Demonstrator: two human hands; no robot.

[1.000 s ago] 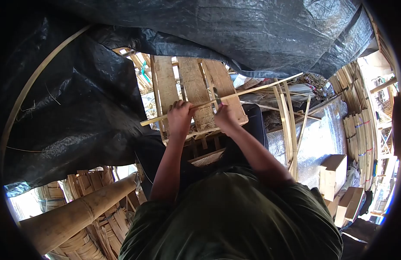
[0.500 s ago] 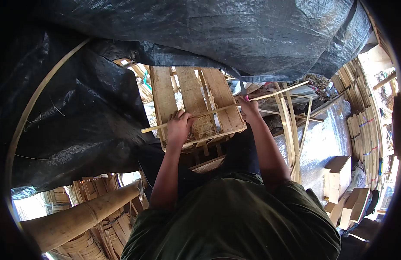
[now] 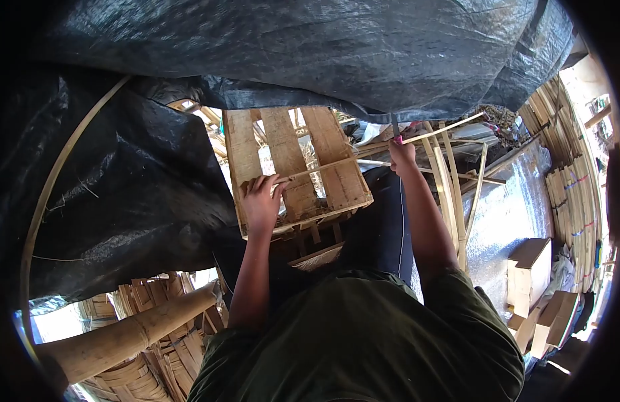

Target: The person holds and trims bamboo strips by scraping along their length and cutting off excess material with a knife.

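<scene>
A thin bamboo strip [image 3: 323, 166] runs slantwise over a slatted wooden crate [image 3: 281, 139] in front of my body. Around the strip's near-left part, over the crate's left side, my left hand [image 3: 262, 194] is closed. My right hand [image 3: 402, 154] is closed around a knife [image 3: 396, 130] beyond the crate's right edge; the blade points up toward the dark sheet. The strip passes close to this hand and continues to the upper right. Whether the right fingers also touch the strip cannot be made out.
Dark plastic sheeting [image 3: 310, 53] hangs above and at the left. A thick bamboo pole [image 3: 136, 331] lies at lower left. More strips [image 3: 444, 194] lean at the right, near a silvery sheet [image 3: 517, 208], cardboard boxes [image 3: 528, 271] and bundled bamboo [image 3: 574, 214].
My right hand has moved right and away along the strip with the knife, from over the crate to beyond its edge. My left hand has shifted slightly left in view.
</scene>
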